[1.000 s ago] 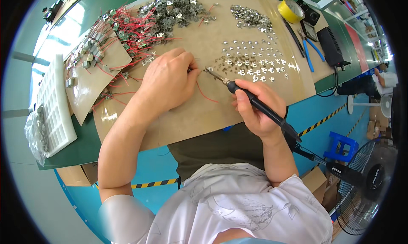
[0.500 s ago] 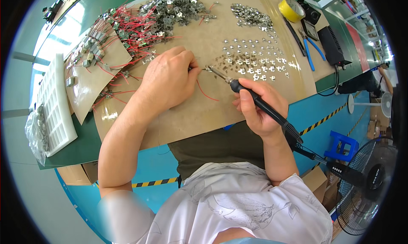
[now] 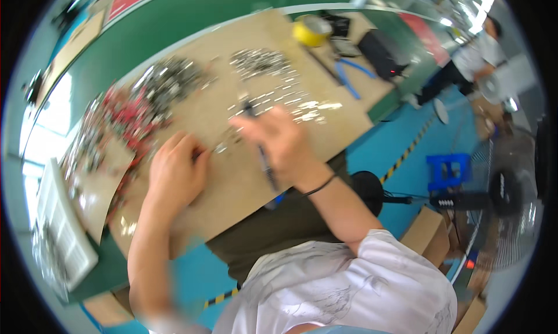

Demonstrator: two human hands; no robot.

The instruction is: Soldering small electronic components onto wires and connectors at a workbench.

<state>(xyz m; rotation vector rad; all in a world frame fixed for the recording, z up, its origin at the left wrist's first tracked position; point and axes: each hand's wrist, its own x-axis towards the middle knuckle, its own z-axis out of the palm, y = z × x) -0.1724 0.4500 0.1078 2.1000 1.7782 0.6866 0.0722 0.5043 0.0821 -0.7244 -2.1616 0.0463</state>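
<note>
The picture is motion-blurred. My left hand [image 3: 174,174] rests on the brown board [image 3: 244,188], fingers curled over a small part with a red wire that I can barely see. My right hand [image 3: 279,142] is raised beside it and grips a black soldering iron [image 3: 266,165], its handle running down under the palm and its tip pointing up toward the rows of small shiny metal parts [image 3: 285,98]. The two hands are about a hand's width apart.
A heap of red-wired parts [image 3: 133,110] lies at the board's left, a grey pile [image 3: 174,78] above it. A yellow tape roll [image 3: 311,30], blue pliers [image 3: 349,78] and a black box [image 3: 383,55] sit far right. A white tray [image 3: 61,229] is at left. A fan [image 3: 505,194] stands on the floor.
The view has swung and blurred. My right hand lifted the soldering iron up and toward the metal parts; my left hand stayed on the board.
</note>
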